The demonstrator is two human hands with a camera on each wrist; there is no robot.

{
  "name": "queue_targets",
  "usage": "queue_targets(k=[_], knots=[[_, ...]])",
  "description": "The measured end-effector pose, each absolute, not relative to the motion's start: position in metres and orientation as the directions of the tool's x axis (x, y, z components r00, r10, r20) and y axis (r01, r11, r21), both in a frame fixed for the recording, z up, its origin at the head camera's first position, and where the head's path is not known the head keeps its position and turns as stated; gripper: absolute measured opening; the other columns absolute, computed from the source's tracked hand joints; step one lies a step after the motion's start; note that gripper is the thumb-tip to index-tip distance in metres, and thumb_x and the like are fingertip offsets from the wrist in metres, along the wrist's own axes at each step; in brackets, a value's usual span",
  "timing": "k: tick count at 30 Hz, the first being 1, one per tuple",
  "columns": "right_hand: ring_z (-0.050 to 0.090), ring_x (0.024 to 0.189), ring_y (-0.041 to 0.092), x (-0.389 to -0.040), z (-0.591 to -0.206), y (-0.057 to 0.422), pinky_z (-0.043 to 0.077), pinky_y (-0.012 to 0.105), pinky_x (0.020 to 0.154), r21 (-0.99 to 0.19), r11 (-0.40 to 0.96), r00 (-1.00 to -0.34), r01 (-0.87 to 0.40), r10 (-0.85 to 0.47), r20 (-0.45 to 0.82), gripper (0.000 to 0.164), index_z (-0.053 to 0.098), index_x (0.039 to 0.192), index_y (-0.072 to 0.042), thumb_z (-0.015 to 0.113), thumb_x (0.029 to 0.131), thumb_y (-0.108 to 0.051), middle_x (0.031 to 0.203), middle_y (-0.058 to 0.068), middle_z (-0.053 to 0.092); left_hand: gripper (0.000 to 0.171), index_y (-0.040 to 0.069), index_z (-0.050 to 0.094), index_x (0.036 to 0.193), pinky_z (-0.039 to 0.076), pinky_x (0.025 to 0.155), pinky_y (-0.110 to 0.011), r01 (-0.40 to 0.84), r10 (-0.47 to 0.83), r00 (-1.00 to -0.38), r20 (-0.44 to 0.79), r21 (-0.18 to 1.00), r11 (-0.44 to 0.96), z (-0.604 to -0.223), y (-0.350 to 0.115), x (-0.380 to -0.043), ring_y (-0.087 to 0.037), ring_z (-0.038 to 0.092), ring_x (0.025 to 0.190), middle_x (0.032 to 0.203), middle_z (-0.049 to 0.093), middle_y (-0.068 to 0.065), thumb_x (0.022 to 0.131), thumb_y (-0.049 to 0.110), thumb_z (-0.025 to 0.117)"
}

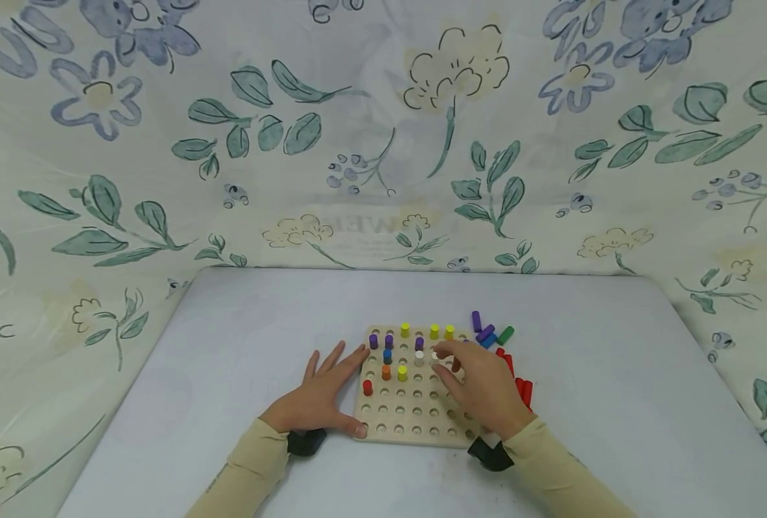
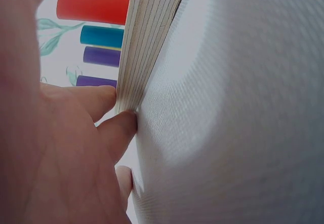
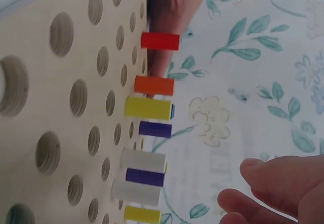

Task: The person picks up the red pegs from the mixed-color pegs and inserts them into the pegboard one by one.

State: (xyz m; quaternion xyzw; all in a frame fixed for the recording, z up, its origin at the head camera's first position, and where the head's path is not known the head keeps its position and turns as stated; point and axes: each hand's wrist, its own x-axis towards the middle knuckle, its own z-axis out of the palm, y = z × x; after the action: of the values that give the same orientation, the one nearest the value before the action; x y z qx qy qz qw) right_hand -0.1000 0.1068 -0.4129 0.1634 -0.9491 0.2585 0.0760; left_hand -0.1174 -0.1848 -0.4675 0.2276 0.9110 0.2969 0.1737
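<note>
A wooden pegboard with rows of round holes lies on the white table. My left hand is spread along its left side, fingers straight, with the thumb and a finger touching the edge. Over the right part of the board is my right hand. In the right wrist view its fingertips are apart from the pegs and hold nothing. Near them stand two white pegs. Also upright in holes are a red peg, an orange peg, a blue peg, and several purple and yellow pegs.
Loose pegs lie on the table right of the board: purple ones, a blue one, a green one and several red ones, partly behind the right hand. A flowered cloth hangs beyond the table's back edge.
</note>
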Motion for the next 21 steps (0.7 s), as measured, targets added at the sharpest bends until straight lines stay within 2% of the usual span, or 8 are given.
queue_targets(k=[10,21], knots=[[0.061,0.077,0.013,-0.104,-0.422,0.125,0.050,0.023,0.061,-0.478,0.797,-0.923,-0.369,-0.255,0.288,0.027,0.072,0.112,-0.009,0.080,0.087,-0.016,0.099,0.001,0.073,0.127,0.015,0.020,0.162,-0.014,0.117,-0.062,0.305,0.511,-0.839,-0.188,0.616,0.727,-0.468,-0.184,-0.118,-0.034,-0.006,0.154,0.167,0.019,-0.007,0.065,0.062,0.087],[0.059,0.074,0.016,-0.106,-0.426,0.143,0.050,0.024,0.060,-0.465,0.823,-0.938,-0.325,-0.218,0.269,0.026,0.071,0.111,-0.009,0.080,0.088,-0.016,0.095,-0.001,0.071,0.126,0.014,0.021,0.162,-0.013,0.117,-0.063,0.302,0.509,-0.839,-0.193,0.612,0.731,-0.467,-0.183,-0.118,-0.035,-0.006,0.154,0.167,0.019,-0.008,0.065,0.061,0.087]])
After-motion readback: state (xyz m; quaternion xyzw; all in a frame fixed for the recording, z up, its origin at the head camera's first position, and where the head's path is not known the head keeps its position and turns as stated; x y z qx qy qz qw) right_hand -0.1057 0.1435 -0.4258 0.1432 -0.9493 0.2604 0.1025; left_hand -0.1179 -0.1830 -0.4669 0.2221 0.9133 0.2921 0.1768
